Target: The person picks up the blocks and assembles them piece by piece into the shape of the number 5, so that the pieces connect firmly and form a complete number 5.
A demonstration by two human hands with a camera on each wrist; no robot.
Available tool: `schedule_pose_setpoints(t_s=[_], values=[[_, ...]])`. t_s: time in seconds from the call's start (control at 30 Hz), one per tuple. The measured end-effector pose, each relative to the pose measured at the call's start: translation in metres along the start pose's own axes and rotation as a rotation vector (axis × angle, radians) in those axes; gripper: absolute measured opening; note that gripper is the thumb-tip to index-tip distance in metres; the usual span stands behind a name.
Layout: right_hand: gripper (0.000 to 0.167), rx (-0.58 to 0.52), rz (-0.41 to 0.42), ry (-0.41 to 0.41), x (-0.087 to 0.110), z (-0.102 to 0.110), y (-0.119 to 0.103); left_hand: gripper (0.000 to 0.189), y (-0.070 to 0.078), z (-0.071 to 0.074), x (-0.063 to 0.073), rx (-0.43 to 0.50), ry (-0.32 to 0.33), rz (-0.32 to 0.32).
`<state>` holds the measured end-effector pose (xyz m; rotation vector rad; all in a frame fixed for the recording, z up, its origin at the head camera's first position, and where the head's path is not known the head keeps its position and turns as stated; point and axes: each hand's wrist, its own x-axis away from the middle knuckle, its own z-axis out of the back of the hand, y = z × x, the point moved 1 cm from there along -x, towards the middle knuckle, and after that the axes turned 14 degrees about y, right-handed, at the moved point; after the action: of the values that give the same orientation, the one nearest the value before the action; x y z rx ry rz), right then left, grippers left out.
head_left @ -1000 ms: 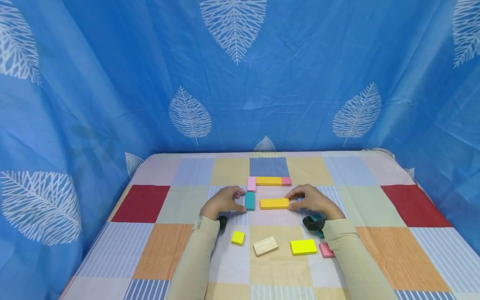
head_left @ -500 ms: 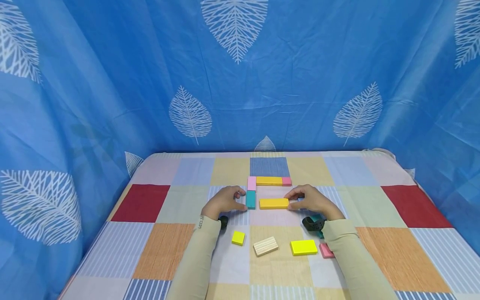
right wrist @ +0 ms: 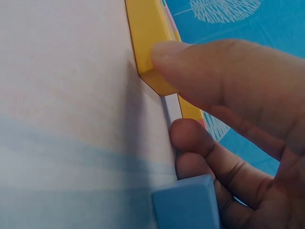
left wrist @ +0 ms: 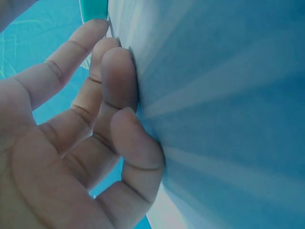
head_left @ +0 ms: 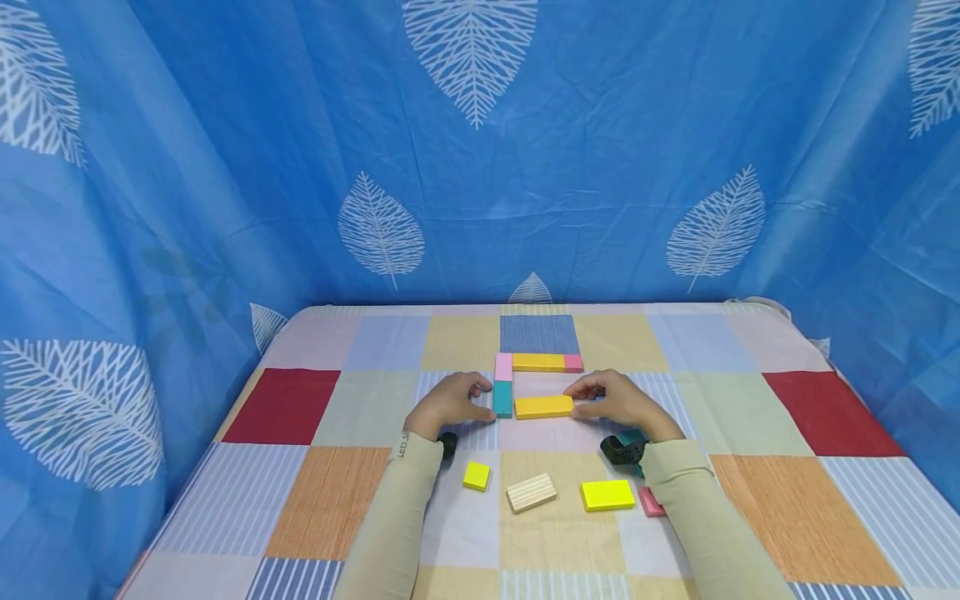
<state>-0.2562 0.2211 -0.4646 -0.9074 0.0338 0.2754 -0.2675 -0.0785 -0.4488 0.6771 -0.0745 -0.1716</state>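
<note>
My right hand [head_left: 622, 404] pinches the right end of a long orange-yellow block [head_left: 543, 407]; in the right wrist view the thumb presses on its near side. The block's left end comes close to a teal block [head_left: 502, 400]. My left hand [head_left: 450, 402] is at the teal block's left side, thumb and index fingertips by its edge, the other fingers loosely bent on the cloth. Behind the teal block a light pink block [head_left: 503, 367] meets another orange-yellow block [head_left: 537, 362], with a small pink block [head_left: 573, 363] at its right end. A blue block [right wrist: 186, 202] lies beside my right fingers.
Nearer me lie a small yellow square block [head_left: 476, 476], a ridged wooden block [head_left: 531, 492], a yellow block [head_left: 607, 495] and a pink block [head_left: 652, 502] partly under my right sleeve. A teal block [head_left: 636, 437] shows behind the right wristband. A blue curtain [head_left: 600, 167] hangs behind the table.
The teal block has shifted slightly away and right, up against the light pink block. My right hand has slid the orange-yellow block left toward the teal one.
</note>
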Motion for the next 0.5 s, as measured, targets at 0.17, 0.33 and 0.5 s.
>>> schedule_pose_setpoints(t_s=[0.17,0.33,0.5], values=[[0.024,-0.006,0.009,-0.003,-0.0011,-0.0008,0.0006,0.047,0.0010,0.0015,0.0006,0.006,0.000,-0.007],[0.025,-0.007,0.016,0.001,-0.0018,-0.0020,0.0020,0.047,0.0004,0.0012,0.0002,0.005,-0.002,-0.015],[0.027,-0.006,0.025,0.010,-0.0014,-0.0033,0.0014,0.048,0.0007,0.0007,0.0002,0.001,-0.003,-0.009]])
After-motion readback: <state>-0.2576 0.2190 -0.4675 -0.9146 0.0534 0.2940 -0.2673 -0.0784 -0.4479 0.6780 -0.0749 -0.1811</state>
